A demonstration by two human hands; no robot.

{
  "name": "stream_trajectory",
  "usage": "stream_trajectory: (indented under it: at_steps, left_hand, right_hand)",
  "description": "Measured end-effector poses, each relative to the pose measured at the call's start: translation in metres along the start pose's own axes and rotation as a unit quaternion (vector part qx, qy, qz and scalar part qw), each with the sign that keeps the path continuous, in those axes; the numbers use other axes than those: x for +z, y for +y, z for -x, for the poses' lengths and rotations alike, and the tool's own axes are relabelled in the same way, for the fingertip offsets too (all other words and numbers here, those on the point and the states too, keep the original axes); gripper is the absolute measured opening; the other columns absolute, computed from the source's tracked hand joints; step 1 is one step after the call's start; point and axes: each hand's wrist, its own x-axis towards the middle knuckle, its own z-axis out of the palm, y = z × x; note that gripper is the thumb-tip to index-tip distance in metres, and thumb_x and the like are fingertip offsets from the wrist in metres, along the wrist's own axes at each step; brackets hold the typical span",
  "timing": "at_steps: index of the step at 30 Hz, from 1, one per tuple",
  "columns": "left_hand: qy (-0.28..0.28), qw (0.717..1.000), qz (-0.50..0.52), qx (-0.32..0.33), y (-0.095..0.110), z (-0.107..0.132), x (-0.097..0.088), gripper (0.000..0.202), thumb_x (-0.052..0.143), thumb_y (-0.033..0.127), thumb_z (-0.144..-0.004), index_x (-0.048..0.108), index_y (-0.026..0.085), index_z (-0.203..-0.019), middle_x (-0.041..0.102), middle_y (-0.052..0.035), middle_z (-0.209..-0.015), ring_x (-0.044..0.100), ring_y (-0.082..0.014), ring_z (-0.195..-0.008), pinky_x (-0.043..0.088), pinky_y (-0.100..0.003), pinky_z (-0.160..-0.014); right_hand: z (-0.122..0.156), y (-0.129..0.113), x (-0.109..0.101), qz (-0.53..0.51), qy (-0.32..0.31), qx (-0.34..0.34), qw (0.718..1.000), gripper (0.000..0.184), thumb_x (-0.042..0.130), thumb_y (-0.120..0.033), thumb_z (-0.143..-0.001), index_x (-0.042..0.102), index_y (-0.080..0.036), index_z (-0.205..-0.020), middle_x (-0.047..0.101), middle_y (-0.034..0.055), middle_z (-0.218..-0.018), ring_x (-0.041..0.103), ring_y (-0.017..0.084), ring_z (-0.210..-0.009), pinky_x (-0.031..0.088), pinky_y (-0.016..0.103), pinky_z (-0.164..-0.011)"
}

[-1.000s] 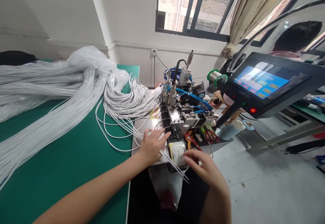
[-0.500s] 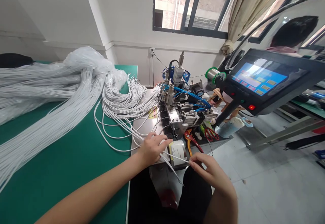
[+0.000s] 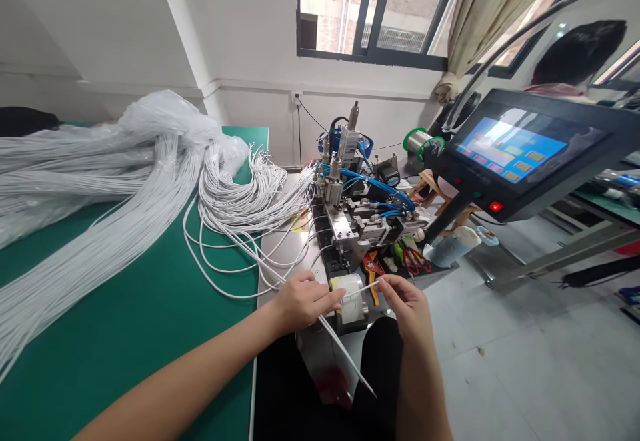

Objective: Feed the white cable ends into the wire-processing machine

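My right hand [image 3: 407, 308] pinches the end of one white cable [image 3: 369, 286] between thumb and fingers. My left hand [image 3: 304, 302] closes around several white cables, and their loose ends [image 3: 345, 354] dangle below it over my lap. The pinched cable spans the short gap between both hands, above a metal cylinder with a whitish wrap [image 3: 353, 309] at the machine's front. From my left hand the cables run back over a metal plate [image 3: 273, 244] to a large looped bunch [image 3: 225, 194]. A benchtop machine [image 3: 367, 221] with blue air tubes stands just beyond my hands.
Long cable bundles [image 3: 125, 241] in plastic lie on the green table [image 3: 150, 334] at left. Orange-and-red pliers [image 3: 373, 274] and red-handled scissors [image 3: 417, 261] rest beside the machine. A control screen [image 3: 515, 144], a wire spool [image 3: 421, 142] and another person [image 3: 575, 61] are at right.
My right hand has moved up and slightly right, raising the pinched cable end from a downward to an upward slant. The dangling ends under my left hand reach lower and farther right.
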Motion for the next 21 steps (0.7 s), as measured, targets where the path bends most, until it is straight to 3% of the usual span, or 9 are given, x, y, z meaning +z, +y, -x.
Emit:
stream_trajectory:
  at_steps: [4,7,14,21]
  left_hand:
    - [-0.008,1.0,-0.008,-0.015,0.0,0.0,0.002,0.017,0.051,0.023,-0.095,0.06,0.015,-0.105,0.058,0.0039,-0.061,0.051,-0.0087,-0.053,0.041,-0.025,-0.058]
    - [-0.024,0.999,-0.012,-0.039,0.0,0.0,0.003,0.019,0.045,0.021,-0.096,0.06,0.016,-0.107,0.059,0.003,-0.062,0.053,-0.0095,-0.054,0.04,-0.025,-0.06]
    - [-0.073,0.989,-0.007,-0.131,-0.003,0.003,0.004,0.029,0.038,0.01,-0.091,0.061,0.016,-0.108,0.068,-0.0059,-0.089,0.061,-0.0164,-0.079,0.04,-0.032,-0.076]
    - [-0.099,0.977,-0.026,-0.188,-0.001,0.004,0.005,0.05,0.048,0.003,-0.072,0.059,0.023,-0.117,0.065,-0.0028,-0.086,0.057,-0.02,-0.081,0.031,-0.04,-0.084]
  right_hand:
    - [-0.003,0.007,0.015,-0.029,0.043,-0.013,0.999,0.026,0.068,-0.045,-0.08,0.073,-0.02,-0.085,0.07,0.005,-0.077,0.061,0.02,-0.073,0.047,0.028,-0.064]
    - [-0.007,0.013,0.023,-0.051,0.055,-0.012,0.997,0.028,0.066,-0.046,-0.082,0.073,-0.02,-0.09,0.07,0.0046,-0.077,0.059,0.018,-0.068,0.045,0.027,-0.06]
    - [-0.024,0.017,0.027,-0.119,-0.018,0.019,0.993,0.032,0.067,-0.047,-0.079,0.072,-0.017,-0.09,0.066,0.0035,-0.07,0.049,0.011,-0.052,0.037,0.024,-0.048]
    - [-0.043,0.013,0.028,0.07,-0.059,-0.047,0.995,0.028,0.065,-0.043,-0.08,0.069,-0.015,-0.082,0.068,0.0062,-0.074,0.058,0.018,-0.066,0.044,0.028,-0.061]
